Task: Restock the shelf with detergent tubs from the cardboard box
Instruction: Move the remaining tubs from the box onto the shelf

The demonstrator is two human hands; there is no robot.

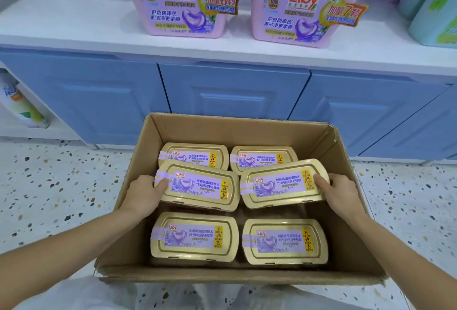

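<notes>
An open cardboard box [345,151] on the floor holds several detergent tubs with beige lids and purple labels. My left hand [144,192] grips the left end of the middle-left tub [200,187], thumb on its lid. At the other side, my right hand [342,192] grips the right end of the middle-right tub [284,183], which sits raised and tilted above its neighbours. Two more tubs lie at the back of the box and two at the front [195,236]. Two pink tubs [178,0] [306,7] stand on the white shelf [74,27] above.
Blue cabinet doors [232,89] run below the shelf, just behind the box. Green and blue bottles [435,5] stand at the shelf's right end. A bottle [19,101] sits in a low white compartment at left. The floor is speckled terrazzo [61,181].
</notes>
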